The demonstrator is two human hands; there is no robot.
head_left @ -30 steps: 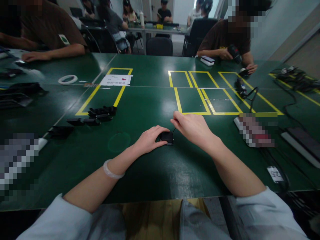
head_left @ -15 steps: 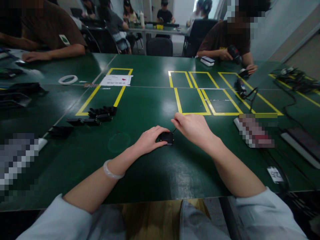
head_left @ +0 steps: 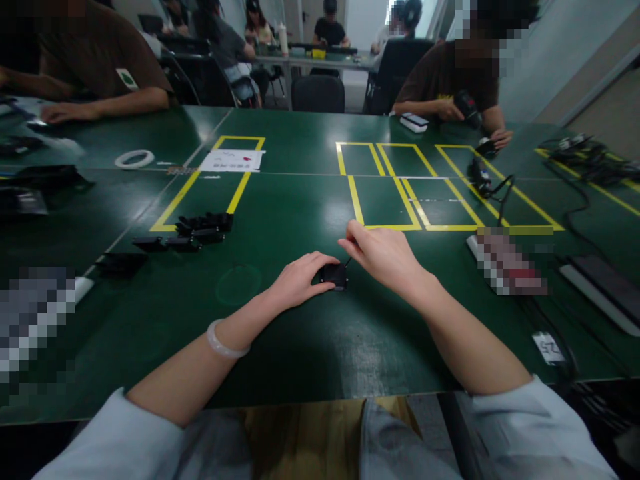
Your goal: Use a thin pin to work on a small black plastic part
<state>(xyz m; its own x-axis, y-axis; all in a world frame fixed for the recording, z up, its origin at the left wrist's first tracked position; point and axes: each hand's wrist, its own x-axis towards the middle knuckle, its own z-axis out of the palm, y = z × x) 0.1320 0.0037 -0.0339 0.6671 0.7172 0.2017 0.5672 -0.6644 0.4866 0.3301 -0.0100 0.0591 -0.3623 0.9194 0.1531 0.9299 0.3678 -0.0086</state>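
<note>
A small black square part (head_left: 335, 275) lies on the green table, gripped from its left side between the thumb and fingers of my left hand (head_left: 303, 279). Above the part's right edge, my right hand (head_left: 384, 252) is closed in a pinch round a thin dark rod (head_left: 349, 261), which looks like a hex key or fine screwdriver. The rod's lower end meets the part's upper right corner. My fingers hide its upper end. Left of my hands lie several black parts (head_left: 200, 233) in a loose cluster.
Yellow tape outlines (head_left: 355, 200) mark the table (head_left: 300, 207). A white paper sheet (head_left: 233, 161) and a tape roll (head_left: 135, 159) lie at the left. Cables (head_left: 575, 180) and a white-edged device (head_left: 507, 261) are on the right. A co-worker (head_left: 450, 87) holds a dark tool across the table.
My right hand has turned slightly at the wrist and its fingertips have shifted a little up and left, with the rod still in it. The left hand stays on the part.
</note>
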